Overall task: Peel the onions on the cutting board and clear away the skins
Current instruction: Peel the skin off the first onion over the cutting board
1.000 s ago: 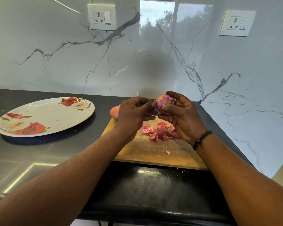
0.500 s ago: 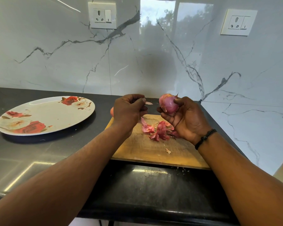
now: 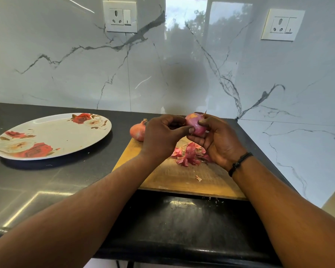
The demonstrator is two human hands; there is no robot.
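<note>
Right hand (image 3: 219, 144) cupping a glossy round onion (image 3: 196, 125) above the wooden board (image 3: 182, 180), left hand (image 3: 161, 138) pinching its skin, papery peels (image 3: 190, 154) on the board, unpeeled onion (image 3: 137, 131) at its far-left corner.

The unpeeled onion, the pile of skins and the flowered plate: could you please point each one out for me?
unpeeled onion (image 3: 137, 132): head view, on its rounded side, at the board's far corner.
pile of skins (image 3: 189, 154): head view, on the heap's middle.
flowered plate (image 3: 54, 132): head view, on its bare centre.

Glossy marble wall (image 3: 66, 74), two sockets (image 3: 120, 16), black counter (image 3: 66, 180).
</note>
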